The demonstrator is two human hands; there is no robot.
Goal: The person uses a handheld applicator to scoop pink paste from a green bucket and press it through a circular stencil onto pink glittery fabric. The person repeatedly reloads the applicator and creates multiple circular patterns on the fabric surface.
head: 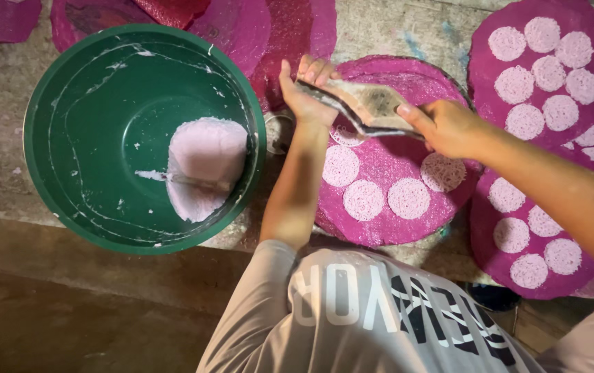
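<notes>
Stone floor, hands [373, 110] gripping cloth [366, 103]

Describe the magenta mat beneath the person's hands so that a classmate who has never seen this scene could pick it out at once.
Start at the big green basin on the left. The round magenta mat lies just to its right, under the left hand and right hand. Unlike the fuller mats further right, it carries only a few pale lacy discs, along its near side.
</notes>
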